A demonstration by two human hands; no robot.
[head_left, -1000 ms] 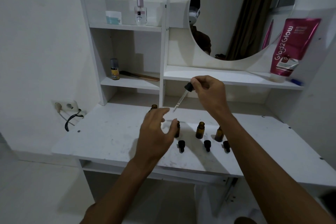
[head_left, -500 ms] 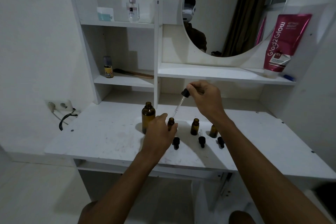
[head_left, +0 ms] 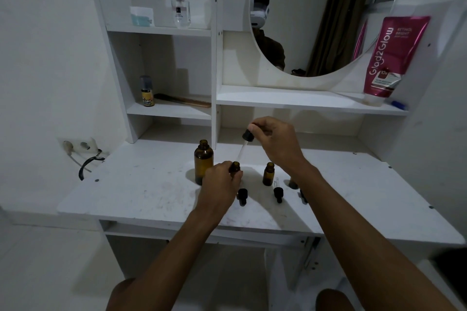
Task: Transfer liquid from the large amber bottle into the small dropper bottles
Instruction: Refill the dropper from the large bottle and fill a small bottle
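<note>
Bench (head_left: 141,184): carried the bottles near its middle.
Large amber bottle (head_left: 203,163): stood uncapped and upright at the left end of the row.
Right hand (head_left: 275,141): pinched the dropper (head_left: 242,151) by its bulb, above and to the right of the target.
Left hand (head_left: 219,184): curled round the leftmost small bottle (head_left: 235,167), upright on the bench.
Dropper axis: slanted down and left to that bottle's mouth. I could not tell whether the tip was inside or just over it.

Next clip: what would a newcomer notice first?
At the centre of the desk, the right hand holds a dropper tilted toward a small amber bottle that the left hand grips. The large amber bottle stands uncapped just left of them. A bright pink tube leans on the right shelf by the mirror.
</note>
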